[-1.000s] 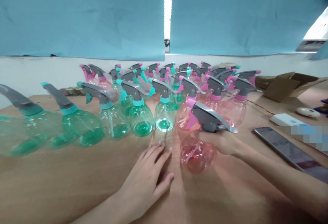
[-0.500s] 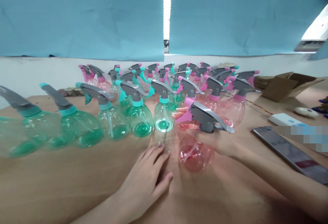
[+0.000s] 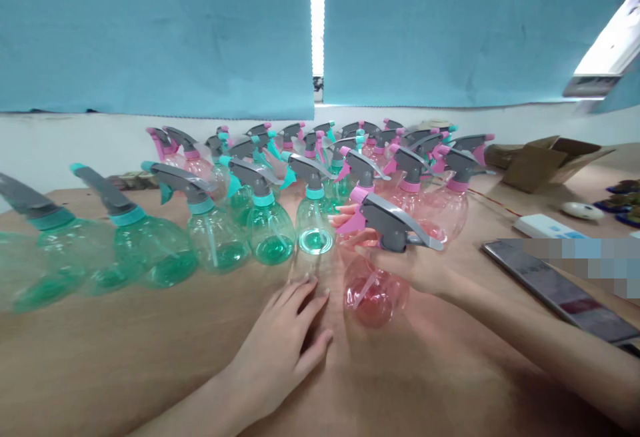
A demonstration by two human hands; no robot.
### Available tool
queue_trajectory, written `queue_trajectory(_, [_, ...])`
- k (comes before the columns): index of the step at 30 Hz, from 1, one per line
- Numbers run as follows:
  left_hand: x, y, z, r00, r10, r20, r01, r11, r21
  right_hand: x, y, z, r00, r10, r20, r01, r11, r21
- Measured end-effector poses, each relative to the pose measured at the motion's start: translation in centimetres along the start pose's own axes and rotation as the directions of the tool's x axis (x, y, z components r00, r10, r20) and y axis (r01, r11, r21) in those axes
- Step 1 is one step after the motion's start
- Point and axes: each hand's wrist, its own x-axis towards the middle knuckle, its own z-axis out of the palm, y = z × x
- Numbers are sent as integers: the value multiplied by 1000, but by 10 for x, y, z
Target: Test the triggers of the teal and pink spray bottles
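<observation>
My right hand point(image 3: 400, 267) is wrapped round the neck of a pink spray bottle point(image 3: 373, 297), just below its grey trigger head with a pink nozzle. This bottle stands at the front, its spout pointing away to the left. My left hand point(image 3: 285, 330) lies flat on the wooden table point(image 3: 150, 364), fingers spread, holding nothing. Beyond the left fingertips stands a green spray bottle point(image 3: 315, 224), with another green spray bottle point(image 3: 270, 230) beside it. Behind my right hand is a further pink spray bottle point(image 3: 450, 214).
Green bottles point(image 3: 155, 250) line the left side, and several pink and green ones crowd behind. On the right lie a phone point(image 3: 555, 290), a white box point(image 3: 545, 226), a white computer mouse point(image 3: 581, 211) and an open cardboard box point(image 3: 540, 164). Blue curtains point(image 3: 160, 37) hang behind.
The whole view has shifted slightly, so things appear a little further left. My right hand keeps its hold on the pink spray bottle; my left hand still rests on the table.
</observation>
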Motion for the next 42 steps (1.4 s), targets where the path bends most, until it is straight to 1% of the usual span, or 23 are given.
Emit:
queue_trajectory(3, [1,0,-2,1000,4,1,-4,1000,25,0,4,-2,1000,6,24,-6,1000,21])
queue_trajectory(6, [1,1,-2,1000,6,12,-7,999,45,0,5,-2,1000,5,17,-5,1000,3])
queue_trajectory(15, [2,2,-3,999,-3,44,1,999,46,-1,-2,1,998,-11,-69,7,998,-60])
queue_trajectory(23, [1,2,-3,999,0,36,-1,999,32,-2,-1,1,992,68,-107,-75,995,-67])
queue_trajectory(29, [1,1,-2,1000,0,29,0,1000,15,-2,-5,2,994,53,-92,-60,995,-80])
queue_trajectory(32, [1,1,-2,1000,-1,19,1,1000,14,-1,-4,2,998,28,-63,-31,998,-48])
queue_trajectory(36, [0,0,-1,1000,-1,7,1,1000,12,-1,-3,1,999,22,-27,-22,1000,-8])
queue_trajectory(42, [1,0,-1,1000,3,18,-4,1000,16,0,-4,0,1000,2,3,-2,1000,-7])
